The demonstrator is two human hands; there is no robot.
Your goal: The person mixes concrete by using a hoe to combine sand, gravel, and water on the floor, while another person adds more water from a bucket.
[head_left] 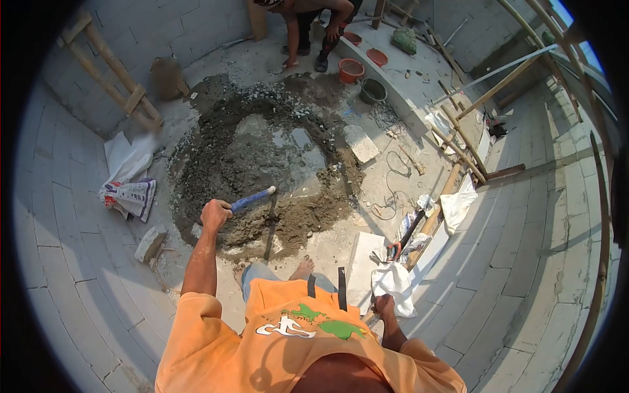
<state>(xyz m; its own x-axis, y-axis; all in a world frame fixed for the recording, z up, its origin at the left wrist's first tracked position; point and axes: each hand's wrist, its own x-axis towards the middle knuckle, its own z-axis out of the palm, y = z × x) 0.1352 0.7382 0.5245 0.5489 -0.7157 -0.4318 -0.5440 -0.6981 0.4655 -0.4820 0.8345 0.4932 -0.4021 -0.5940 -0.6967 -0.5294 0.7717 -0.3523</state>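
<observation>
My left hand (215, 214) is closed around a blue handle (251, 199) with a pale end, held out over wet mortar (288, 226). Whether the handle belongs to a larger tool does not show. The grey mix lies in a wide ring on the floor, with a watery pool (278, 147) in its middle. Low on the right, my right hand (385, 305) has curled fingers at the lower edge of a crumpled white sack (395, 281) and appears to grip it; the fingertips are partly hidden.
Across the mix, another person (308, 16) bends down with one hand near the floor. Orange buckets (351, 69) and a black bucket (373, 91) stand beside them. Pale blocks (360, 144), tangled wire (393, 187) and bamboo poles (432, 229) lie rightward; a printed sack (131, 196) lies left.
</observation>
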